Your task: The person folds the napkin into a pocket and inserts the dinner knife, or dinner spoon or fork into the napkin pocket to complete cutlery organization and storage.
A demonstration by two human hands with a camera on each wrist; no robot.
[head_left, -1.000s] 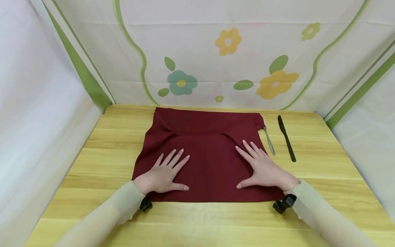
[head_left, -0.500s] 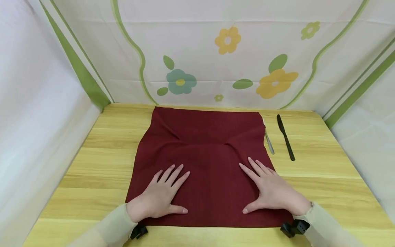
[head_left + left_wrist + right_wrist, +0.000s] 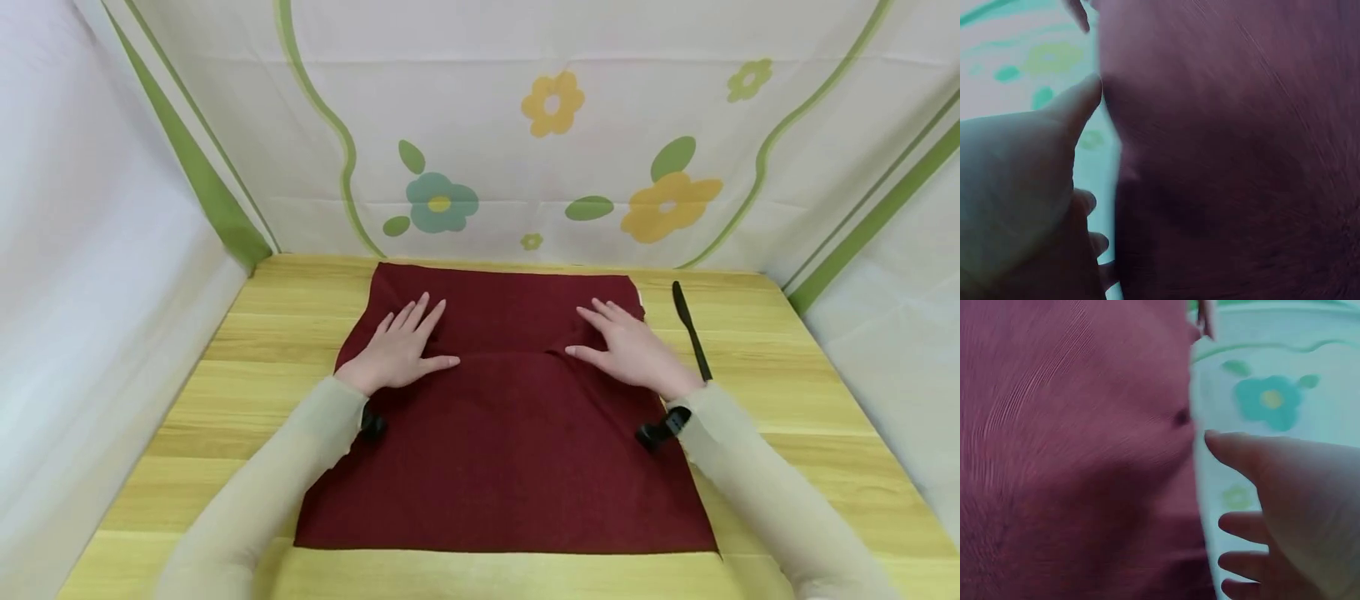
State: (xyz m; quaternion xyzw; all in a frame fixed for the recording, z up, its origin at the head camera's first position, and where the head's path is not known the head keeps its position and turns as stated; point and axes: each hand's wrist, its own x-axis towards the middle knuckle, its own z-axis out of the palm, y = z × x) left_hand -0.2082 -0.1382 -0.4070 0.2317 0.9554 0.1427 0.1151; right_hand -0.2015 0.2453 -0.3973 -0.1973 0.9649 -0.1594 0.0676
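A dark red cloth [image 3: 502,450] lies spread over the wooden table, with a crosswise fold ridge in its far half. My left hand [image 3: 397,348] is over its far left part, fingers extended and thumb pointing inward. On the opposite side my right hand [image 3: 633,346] is over the far right part in a mirrored pose, near the end of the ridge. Neither hand grips anything. In the left wrist view the left hand [image 3: 1029,175] shows at the cloth's side, thumb out; the right wrist view shows the right hand [image 3: 1304,494] with fingers extended.
A black table knife [image 3: 692,329] lies to the right of the cloth, its near end meeting my right wrist in view. A small white edge [image 3: 640,296] peeks out at the cloth's far right. Behind stands a white flower-patterned curtain [image 3: 495,100].
Both hands first slid toward me, and the cloth's near edge came closer. Since then they have moved back to its far half. The silver handle seen earlier at the right is now hidden.
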